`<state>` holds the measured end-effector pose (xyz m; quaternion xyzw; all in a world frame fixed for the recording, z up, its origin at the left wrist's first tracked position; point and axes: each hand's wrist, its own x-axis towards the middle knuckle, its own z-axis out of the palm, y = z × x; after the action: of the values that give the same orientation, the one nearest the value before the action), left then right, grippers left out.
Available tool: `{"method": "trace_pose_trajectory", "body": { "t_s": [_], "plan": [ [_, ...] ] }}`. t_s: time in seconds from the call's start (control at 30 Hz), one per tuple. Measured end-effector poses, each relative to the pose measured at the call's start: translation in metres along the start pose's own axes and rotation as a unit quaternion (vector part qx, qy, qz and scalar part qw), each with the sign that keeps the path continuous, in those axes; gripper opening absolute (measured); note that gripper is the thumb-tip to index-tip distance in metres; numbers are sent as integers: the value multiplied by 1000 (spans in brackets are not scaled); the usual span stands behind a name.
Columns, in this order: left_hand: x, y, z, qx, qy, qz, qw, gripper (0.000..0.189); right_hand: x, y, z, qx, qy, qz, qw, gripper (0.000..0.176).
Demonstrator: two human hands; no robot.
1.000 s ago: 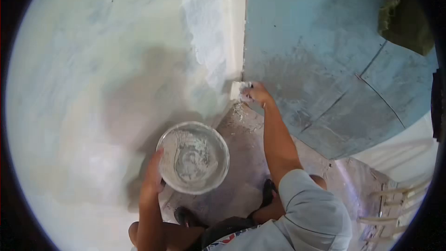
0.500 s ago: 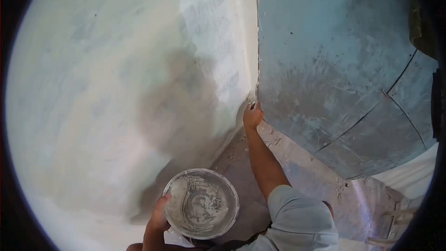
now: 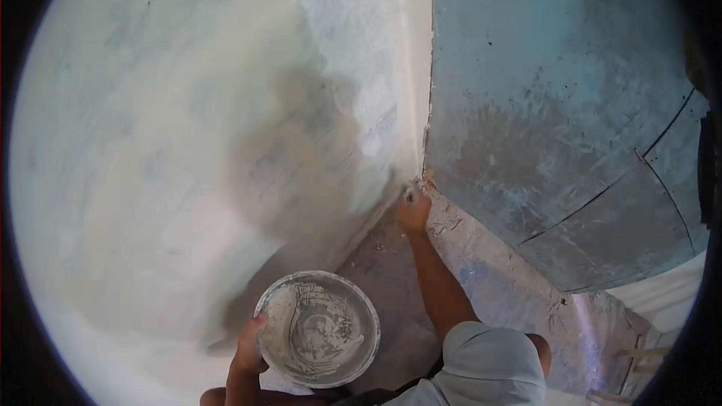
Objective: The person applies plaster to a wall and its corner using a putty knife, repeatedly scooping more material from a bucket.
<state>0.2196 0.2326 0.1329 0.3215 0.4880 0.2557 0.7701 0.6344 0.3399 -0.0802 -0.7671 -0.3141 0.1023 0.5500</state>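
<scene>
My left hand (image 3: pixel 250 346) grips the rim of a round plastic bowl (image 3: pixel 374 323) at its left side. Wet, pale putty (image 3: pixel 282 316) is heaped on that side of the bowl, and streaks of it smear the bottom. My right arm reaches forward to the foot of the wall corner. There my right hand (image 3: pixel 413 212) is closed round a putty knife (image 3: pixel 410 195), mostly hidden by the fingers. Its working end is at the bottom of the pale corner strip (image 3: pixel 414 90).
On the left rises a patchy, pale-coated wall (image 3: pixel 150 180) with my shadow on it. A blue-grey, scuffed wall (image 3: pixel 526 143) with dark lines meets it at the corner. Crumbs and debris lie on the dusty floor (image 3: pixel 481 248). Wooden bars (image 3: pixel 639 352) show at lower right.
My right hand has moved down the corner to near the floor, with the knife in it. The bowl has shifted slightly left in view, still in my left hand.
</scene>
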Motion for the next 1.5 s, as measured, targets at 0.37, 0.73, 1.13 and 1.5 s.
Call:
{"method": "trace_pose_trajectory", "body": {
  "t_s": [0.37,0.73,1.13,1.5],
  "plan": [
    [8,-11,-9,46,23,21,998,65,99,12,19,-85,158,-130,975,35],
    [7,-11,-12,18,32,8,999,58,58,10,3,-72,125,-158,977,19],
    [1,-1,-1,20,19,-10,1000,60,98,-2,36,-125,201,-77,968,46],
    [0,-3,-1,7,8,11,1000,59,72,1,57,-105,158,-121,974,43]
  ]
}}
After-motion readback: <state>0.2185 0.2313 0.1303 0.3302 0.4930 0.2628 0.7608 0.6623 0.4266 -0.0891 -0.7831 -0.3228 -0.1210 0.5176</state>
